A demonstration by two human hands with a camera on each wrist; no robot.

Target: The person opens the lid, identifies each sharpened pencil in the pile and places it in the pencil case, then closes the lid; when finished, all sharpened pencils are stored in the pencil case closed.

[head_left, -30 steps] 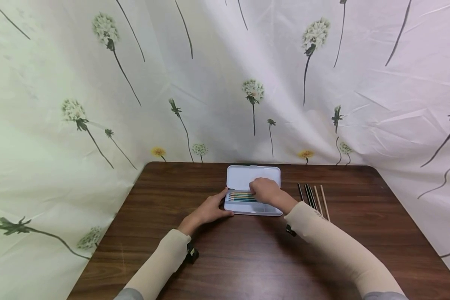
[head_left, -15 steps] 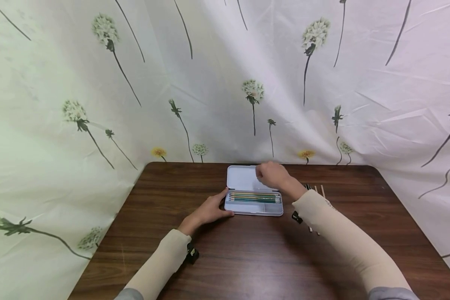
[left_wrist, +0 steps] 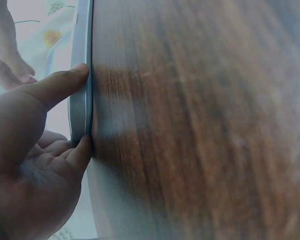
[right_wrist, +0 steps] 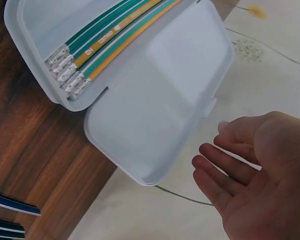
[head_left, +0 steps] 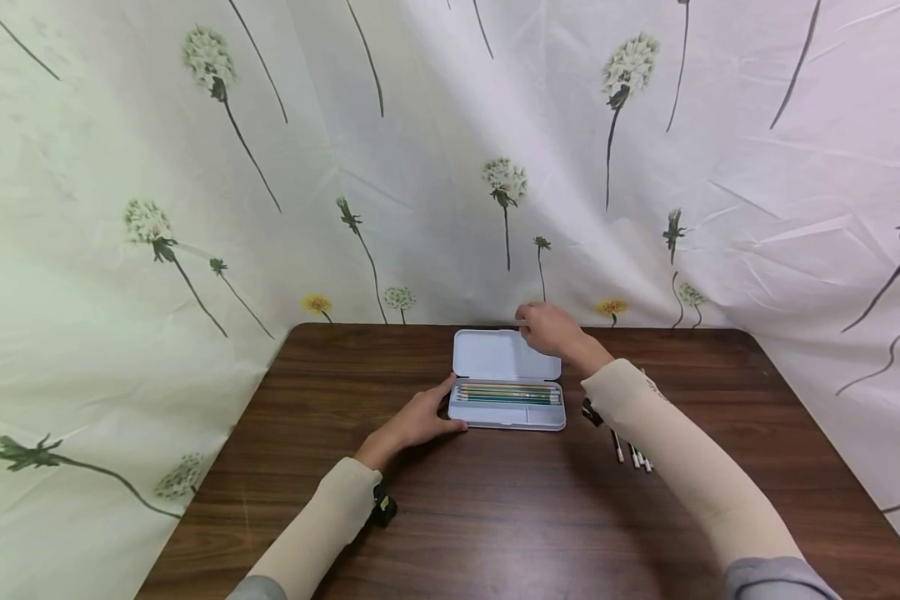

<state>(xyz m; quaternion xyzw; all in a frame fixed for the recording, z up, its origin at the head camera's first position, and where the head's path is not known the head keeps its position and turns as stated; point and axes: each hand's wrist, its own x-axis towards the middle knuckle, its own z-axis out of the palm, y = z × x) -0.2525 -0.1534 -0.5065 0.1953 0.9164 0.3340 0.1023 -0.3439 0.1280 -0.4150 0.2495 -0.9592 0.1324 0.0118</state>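
A white pencil case [head_left: 487, 415] lies unfolded near the table's far edge, its lid [head_left: 495, 354] laid back toward the wall. Several green and yellow pencils [head_left: 506, 394] fill the rear compartment, their eraser ends [right_wrist: 67, 72] to the right. My left hand [head_left: 417, 419] holds the case's left end, thumb at the front corner and fingers behind; the left wrist view shows thumb and fingertips on the case's side [left_wrist: 79, 112]. Just beyond the lid's upper right edge, my right hand [head_left: 551, 327] hovers with relaxed fingers [right_wrist: 220, 175] and nothing in them.
Right of the case, partly hidden under my right forearm, several more pencils [head_left: 633, 456] lie on the brown wooden table [head_left: 495, 517]. In the right wrist view dark pencils [right_wrist: 12, 203] show at lower left. A flower-print cloth [head_left: 435, 208] hangs behind the table.
My right hand has lifted away from the pencils in the case and moved back, past the lid toward the far edge. The left hand stays on the case.
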